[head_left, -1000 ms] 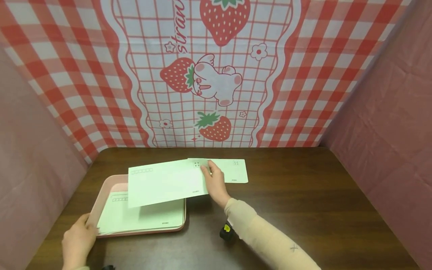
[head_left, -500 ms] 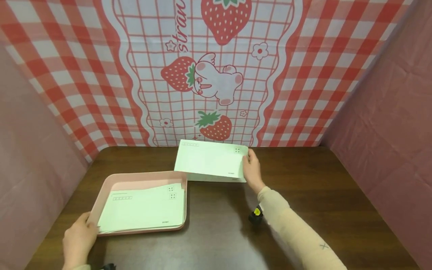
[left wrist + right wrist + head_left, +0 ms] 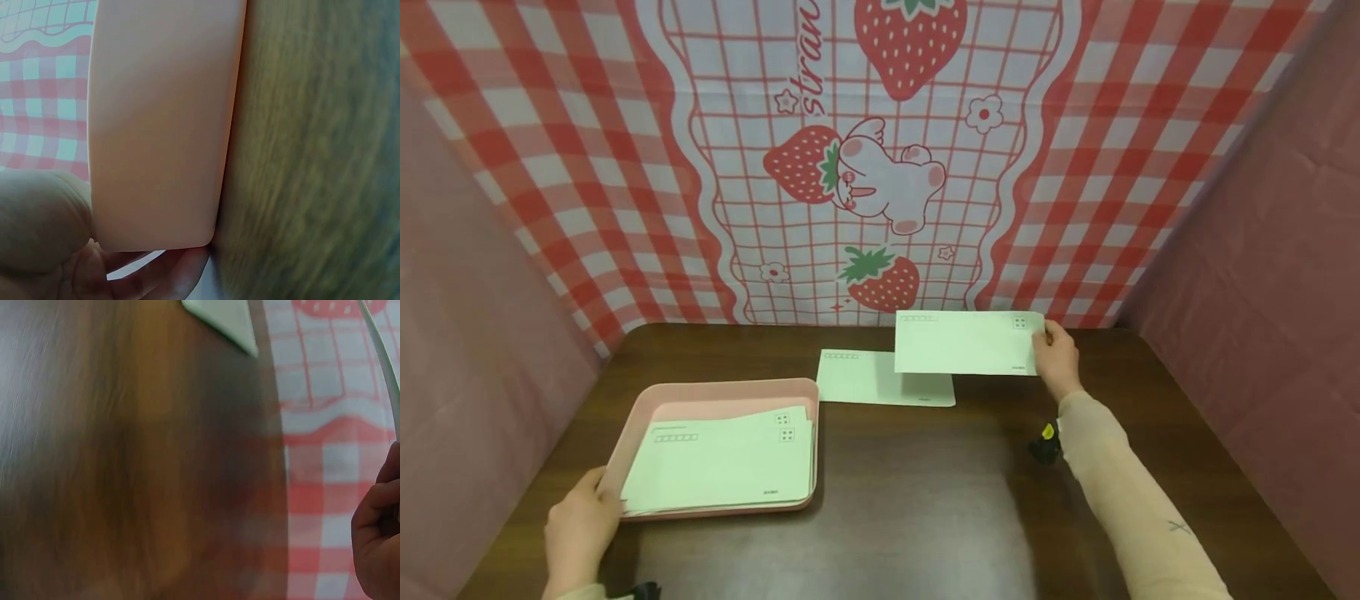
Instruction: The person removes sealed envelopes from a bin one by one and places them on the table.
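My right hand (image 3: 1057, 358) pinches the right end of a pale envelope (image 3: 964, 343), held above the table toward the back right. Its lower left part overlaps a second envelope (image 3: 865, 382) lying flat near the table's back edge. On the left, my left hand (image 3: 580, 525) grips the left side of a pink tray (image 3: 730, 389), thumb at the rim. Several envelopes (image 3: 722, 462) are stacked inside that tray. In the left wrist view, fingers (image 3: 156, 278) curl around the end of the tray wall (image 3: 162, 137). The right wrist view shows the held envelope (image 3: 382, 356) edge-on.
Behind the dark wooden table (image 3: 910, 483) hangs a red checked cloth (image 3: 1120, 167) with strawberry prints. Pink fabric walls (image 3: 1262, 275) stand at both sides. A black wrist device (image 3: 1045, 446) sits by the right wrist.
My right hand has carried the envelope from over the tray rightward past the flat envelope at the back. The tray's stack is uncovered now. My left hand has stayed on the tray.
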`<state>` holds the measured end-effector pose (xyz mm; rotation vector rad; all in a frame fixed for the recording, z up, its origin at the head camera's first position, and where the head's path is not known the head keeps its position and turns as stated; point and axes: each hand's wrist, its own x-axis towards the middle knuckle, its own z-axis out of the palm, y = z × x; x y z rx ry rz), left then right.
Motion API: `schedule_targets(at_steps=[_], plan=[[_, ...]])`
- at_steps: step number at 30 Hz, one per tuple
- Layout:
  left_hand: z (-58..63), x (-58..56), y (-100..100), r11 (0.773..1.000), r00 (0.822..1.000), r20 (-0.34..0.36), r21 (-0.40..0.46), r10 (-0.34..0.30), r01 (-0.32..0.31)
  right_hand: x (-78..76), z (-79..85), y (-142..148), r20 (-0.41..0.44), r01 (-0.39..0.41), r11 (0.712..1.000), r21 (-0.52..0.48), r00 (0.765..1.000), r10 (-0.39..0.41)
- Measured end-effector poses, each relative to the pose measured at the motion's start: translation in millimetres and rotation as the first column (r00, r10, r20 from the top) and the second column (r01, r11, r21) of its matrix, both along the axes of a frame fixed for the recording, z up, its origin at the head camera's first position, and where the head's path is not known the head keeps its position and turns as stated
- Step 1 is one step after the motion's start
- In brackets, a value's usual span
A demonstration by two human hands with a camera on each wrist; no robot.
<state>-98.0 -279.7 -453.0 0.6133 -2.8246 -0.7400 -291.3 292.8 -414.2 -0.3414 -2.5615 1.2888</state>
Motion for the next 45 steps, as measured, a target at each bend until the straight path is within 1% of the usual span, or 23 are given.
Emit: schedule_targets(at_steps=[3,6,9,12,15,18,23,27,30,34,36,39,45], plan=[[1.1,-0.2,0,1.0,1.0,-0.002,-0.001,0.002,-0.002,0.8,-5.8,14,0.017,0.0,1.0,0.023,1.0,-0.001],[1.5,-0.1,1,1.0,1.0,0.001,0.001,0.001,-0.001,2.4,-12.5,25,0.024,0.005,1.0,0.025,1.0,-0.005],[0.9,0.1,1,1.0,1.0,-0.001,-0.001,-0.002,0.002,1.4,-21.2,37,0.028,0.042,0.999,0.018,0.999,-0.043],[0.2,0.7,2,1.0,1.0,-0.002,-0.008,0.0,0.0,3.7,-23.8,46,0.036,0.059,0.998,0.024,0.998,-0.06],[-0.1,1.8,2,1.0,1.0,0.005,-0.01,0.008,-0.008,9.3,-20.2,51,0.049,0.049,0.997,0.059,0.997,-0.052],[0.3,2.5,2,1.0,1.0,0.02,-0.005,0.015,-0.015,14.0,-15.7,58,0.043,0.055,0.993,0.107,0.997,-0.06],[1.7,3.1,2,1.0,1.0,0.026,-0.004,0.012,-0.012,19.1,-7.9,68,0.043,0.056,0.978,0.203,0.997,-0.066],[2.4,4.3,2,1.0,1.0,0.026,-0.009,0.005,-0.005,18.9,-5.2,72,0.034,0.057,0.958,0.281,0.997,-0.07],[2.0,4.2,1,1.0,1.0,0.028,-0.008,0.009,-0.009,16.5,-5.7,73,0.033,0.063,0.938,0.342,0.996,-0.079],[1.1,2.9,0,1.0,1.0,0.026,-0.003,0.011,-0.01,14.1,-6.0,71,0.053,0.094,0.907,0.41,0.991,-0.126],[0.9,2.8,0,1.0,1.0,0.025,-0.002,0.011,-0.011,13.4,-5.8,70,0.061,0.115,0.899,0.423,0.986,-0.154],[0.9,3.0,1,1.0,1.0,0.017,-0.004,0.01,-0.01,12.4,-4.9,69,0.061,0.149,0.895,0.42,0.98,-0.191],[2.4,1.8,2,1.0,1.0,0.006,-0.008,0.017,-0.017,11.4,-2.1,69,0.069,0.173,0.901,0.398,0.974,-0.217]])
